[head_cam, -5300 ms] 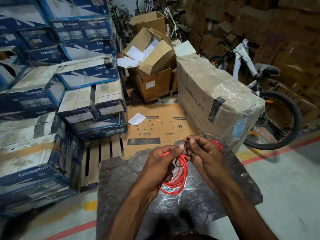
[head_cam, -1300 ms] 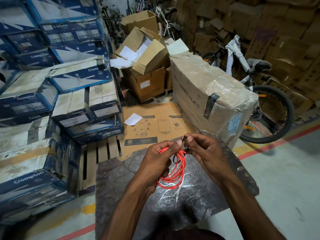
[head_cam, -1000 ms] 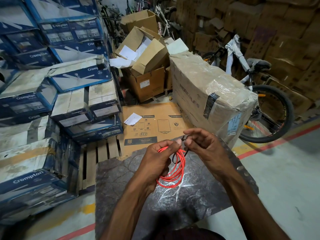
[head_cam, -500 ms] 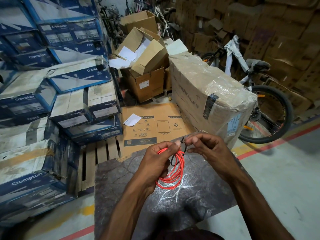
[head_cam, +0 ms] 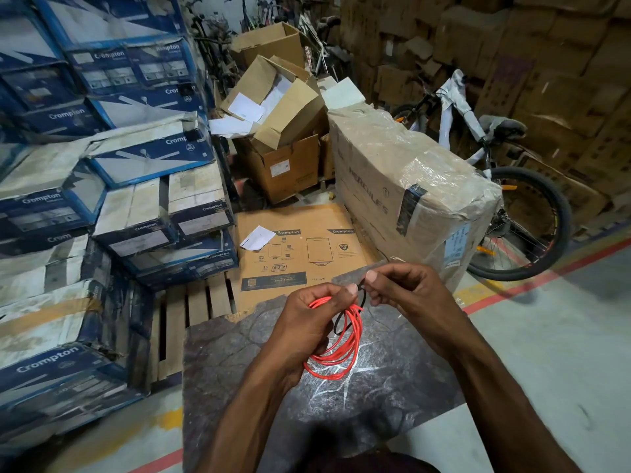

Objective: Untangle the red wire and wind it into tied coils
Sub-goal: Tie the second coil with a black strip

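Two hands are held close together above the dark stone counter (head_cam: 239, 370), and the work is concentrated in the small gap between them. The red wire (head_cam: 341, 356) is gathered into a bundle of several loops. It is gripped at its top by the left hand (head_cam: 307, 322), whose fingers are curled round it, so that the loops hang free below the fist. Whether the lowest turn touches the slab cannot be told. The bundle is judged to be held this way so that the turns are kept stacked and cannot spring apart while a fastening is made. A thin black tie (head_cam: 364, 297) is pinched between the thumb and forefinger of the right hand (head_cam: 406, 295), just beside the left thumb tip. A dark loop of it is seen running down alongside the red turns near the top of the coil. The tie is probably drawn taut from this high pinch so that it can be twisted or knotted round the bundle. The coil is therefore judged to be wound, with its tying in hand but not yet finished. If the left grip is eased too soon, the loops may slip. Stacked Crompton boxes (head_cam: 153, 199) are seen to the left, and a wrapped Hercules carton (head_cam: 409, 186) and a bicycle (head_cam: 532, 227) beyond the counter.
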`<control>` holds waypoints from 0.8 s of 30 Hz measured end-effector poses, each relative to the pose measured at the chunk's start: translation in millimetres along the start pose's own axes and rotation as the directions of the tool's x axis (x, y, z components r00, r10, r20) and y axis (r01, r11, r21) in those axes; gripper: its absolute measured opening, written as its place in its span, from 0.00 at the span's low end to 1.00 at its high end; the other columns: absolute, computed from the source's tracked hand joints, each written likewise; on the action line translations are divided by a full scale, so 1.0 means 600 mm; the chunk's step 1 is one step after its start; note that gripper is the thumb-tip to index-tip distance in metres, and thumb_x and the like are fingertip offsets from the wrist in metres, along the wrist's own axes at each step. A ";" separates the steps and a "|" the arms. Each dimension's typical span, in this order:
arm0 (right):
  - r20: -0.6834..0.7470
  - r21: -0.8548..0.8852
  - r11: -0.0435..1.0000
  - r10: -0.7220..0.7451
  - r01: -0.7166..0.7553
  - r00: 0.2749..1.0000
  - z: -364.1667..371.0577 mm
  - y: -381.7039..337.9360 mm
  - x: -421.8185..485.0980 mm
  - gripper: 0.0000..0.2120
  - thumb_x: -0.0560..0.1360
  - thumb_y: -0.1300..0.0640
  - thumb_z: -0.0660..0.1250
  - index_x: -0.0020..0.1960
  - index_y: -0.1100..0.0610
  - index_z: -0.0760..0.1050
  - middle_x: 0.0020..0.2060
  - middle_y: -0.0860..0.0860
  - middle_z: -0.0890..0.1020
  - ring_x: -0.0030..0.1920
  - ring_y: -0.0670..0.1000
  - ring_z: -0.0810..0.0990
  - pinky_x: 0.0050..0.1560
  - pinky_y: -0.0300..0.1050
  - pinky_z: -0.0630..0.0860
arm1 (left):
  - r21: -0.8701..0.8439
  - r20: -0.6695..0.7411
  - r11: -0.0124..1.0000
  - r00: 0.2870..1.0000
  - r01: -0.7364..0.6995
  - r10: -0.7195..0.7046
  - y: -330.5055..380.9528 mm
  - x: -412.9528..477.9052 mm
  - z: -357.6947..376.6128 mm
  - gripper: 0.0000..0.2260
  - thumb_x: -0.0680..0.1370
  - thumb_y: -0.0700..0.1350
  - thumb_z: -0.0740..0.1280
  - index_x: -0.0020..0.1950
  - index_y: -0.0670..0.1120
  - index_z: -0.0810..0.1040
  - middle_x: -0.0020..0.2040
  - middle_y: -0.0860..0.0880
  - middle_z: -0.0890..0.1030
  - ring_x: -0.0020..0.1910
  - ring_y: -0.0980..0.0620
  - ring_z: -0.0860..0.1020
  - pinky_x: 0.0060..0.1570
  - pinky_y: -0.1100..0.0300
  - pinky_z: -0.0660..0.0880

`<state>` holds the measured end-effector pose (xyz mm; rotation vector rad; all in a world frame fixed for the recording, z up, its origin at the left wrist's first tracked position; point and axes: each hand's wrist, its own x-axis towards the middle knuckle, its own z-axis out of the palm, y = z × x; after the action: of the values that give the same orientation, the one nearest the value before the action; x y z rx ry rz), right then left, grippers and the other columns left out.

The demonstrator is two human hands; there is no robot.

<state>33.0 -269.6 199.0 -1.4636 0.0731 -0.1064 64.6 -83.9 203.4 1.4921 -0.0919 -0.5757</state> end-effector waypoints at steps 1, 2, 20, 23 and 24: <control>0.003 -0.004 1.000 0.002 -0.002 1.000 0.001 -0.002 -0.001 0.11 0.71 0.56 0.73 0.46 0.63 0.85 0.35 0.54 0.84 0.37 0.50 0.80 0.43 0.40 0.80 | 0.006 -0.001 1.000 1.000 -0.003 0.003 -0.001 0.001 0.000 0.10 0.75 0.54 0.73 0.39 0.49 0.84 0.24 0.54 0.68 0.23 0.55 0.59 0.27 0.62 0.55; 0.002 -0.010 1.000 0.004 -0.004 1.000 0.002 -0.004 -0.001 0.10 0.70 0.55 0.74 0.45 0.63 0.85 0.35 0.53 0.84 0.36 0.50 0.80 0.43 0.40 0.80 | 0.011 -0.001 1.000 1.000 -0.005 0.005 -0.002 0.001 0.000 0.10 0.75 0.54 0.73 0.39 0.49 0.84 0.24 0.54 0.68 0.23 0.55 0.59 0.27 0.62 0.55; -0.118 -0.286 0.953 -0.137 0.098 0.984 0.000 0.010 0.012 0.08 0.83 0.59 0.63 0.50 0.64 0.74 0.42 0.59 0.84 0.42 0.57 0.84 0.47 0.49 0.84 | -0.016 -0.009 1.000 1.000 0.015 -0.015 -0.017 0.000 -0.008 0.12 0.77 0.55 0.72 0.40 0.48 0.83 0.26 0.51 0.58 0.24 0.53 0.54 0.28 0.60 0.51; -0.121 -0.385 0.914 -0.192 0.132 0.974 0.001 0.011 0.009 0.07 0.84 0.59 0.61 0.50 0.62 0.71 0.40 0.56 0.84 0.40 0.55 0.84 0.44 0.49 0.84 | -0.024 -0.009 1.000 1.000 0.014 -0.014 -0.018 -0.001 -0.009 0.11 0.77 0.54 0.72 0.41 0.48 0.83 0.27 0.50 0.58 0.24 0.53 0.54 0.27 0.62 0.52; -0.132 -0.425 0.894 -0.214 0.140 0.968 0.003 0.011 0.008 0.06 0.84 0.59 0.61 0.50 0.61 0.71 0.38 0.55 0.84 0.39 0.53 0.84 0.43 0.48 0.84 | -0.026 -0.008 1.000 1.000 0.012 -0.012 -0.018 -0.001 -0.008 0.11 0.77 0.54 0.72 0.40 0.48 0.83 0.27 0.49 0.57 0.24 0.53 0.54 0.27 0.62 0.52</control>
<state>38.3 -267.8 192.7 -1.8834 0.1098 -0.3909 62.8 -79.2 193.0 1.4701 -0.0690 -0.5785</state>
